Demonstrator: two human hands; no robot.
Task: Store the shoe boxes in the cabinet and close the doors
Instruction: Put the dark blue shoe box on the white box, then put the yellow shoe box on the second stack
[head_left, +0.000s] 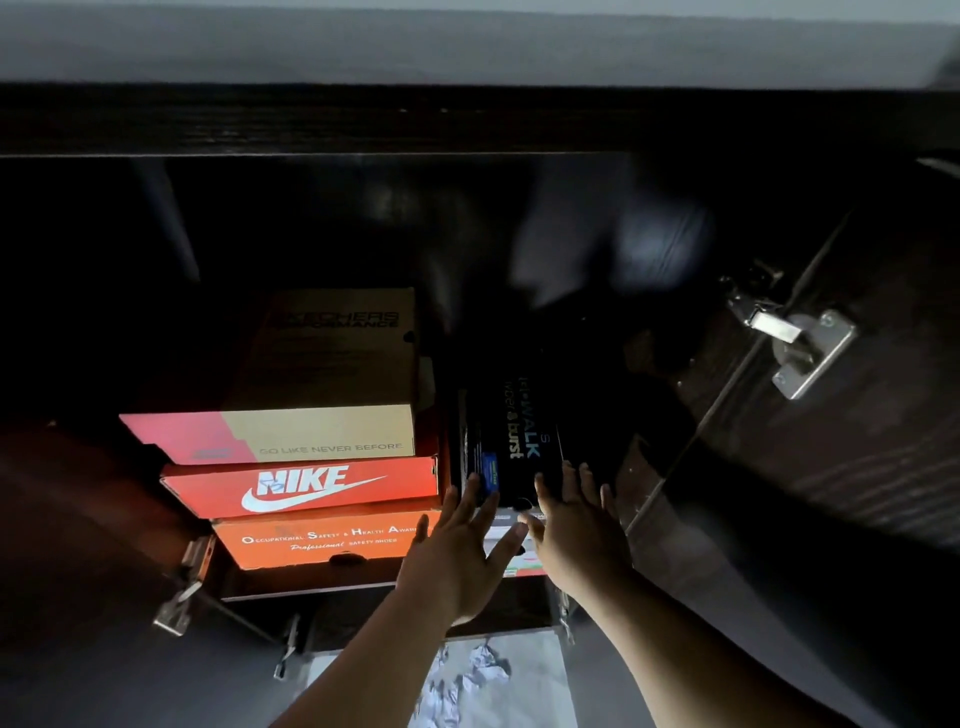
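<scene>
dark wood, almost black, makes up the cabinet (467, 122), and the head view looks down into its open, dim inside. on the left of the shelf stands a stack of three shoe boxes: a tan and pink skechers box (322, 395) on top, a red nike box (306, 488) under it, and an orange safety shoe box (322, 540) at the bottom, their printed ends facing out. just beside the stack, on its right, a black box (524, 431) with white and blue lettering sits on top of a paler box (511, 551), of which only a bit of the label end shows between the hands. the left hand (457, 551) reaches in with fingers spread and straight, its fingertips against the front end of the black box near a small blue label. the right hand (576, 525) is likewise flat, with fingers extended, its fingertips on the same front end at the right corner; neither hand curls round anything. the right cabinet door (857, 467) stands open and carries a metal hinge (789, 343). at the lower left, part of the left door (78, 519) also stands open, with another hinge (182, 603) on it. farther back in the cabinet, above the black box, is a dark blurred shape too dim to make out. below the cabinet edge, on the floor, lies crumpled white paper (478, 675) on a pale surface.
</scene>
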